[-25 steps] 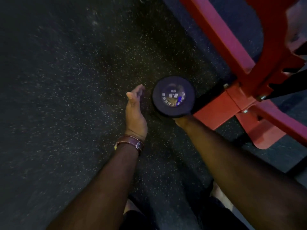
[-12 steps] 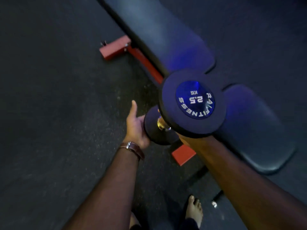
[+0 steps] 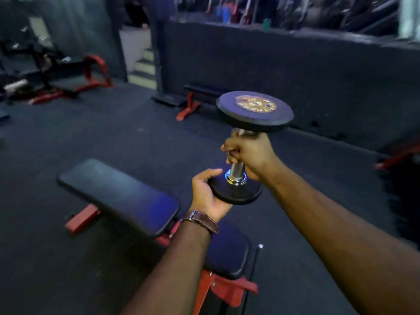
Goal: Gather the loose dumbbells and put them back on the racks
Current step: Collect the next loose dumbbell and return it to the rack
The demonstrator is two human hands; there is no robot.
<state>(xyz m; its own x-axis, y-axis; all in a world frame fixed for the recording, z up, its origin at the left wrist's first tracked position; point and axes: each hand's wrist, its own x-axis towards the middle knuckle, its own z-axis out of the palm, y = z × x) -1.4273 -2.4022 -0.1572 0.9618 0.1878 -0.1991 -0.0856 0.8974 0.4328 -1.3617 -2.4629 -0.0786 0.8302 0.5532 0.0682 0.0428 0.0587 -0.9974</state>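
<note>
I hold the dumbbell upright at centre frame. My right grip is clamped round its handle, hiding most of it; my left grip curls under the lower head. The top label is blurred. A padded bench lies below.

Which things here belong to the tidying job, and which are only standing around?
Part of the job:
- dumbbell, held upright
- right hand, gripping its handle
- left hand, cupping its lower head

Just standing around:
- near bench
- far bench
- stairs
- watch
</note>
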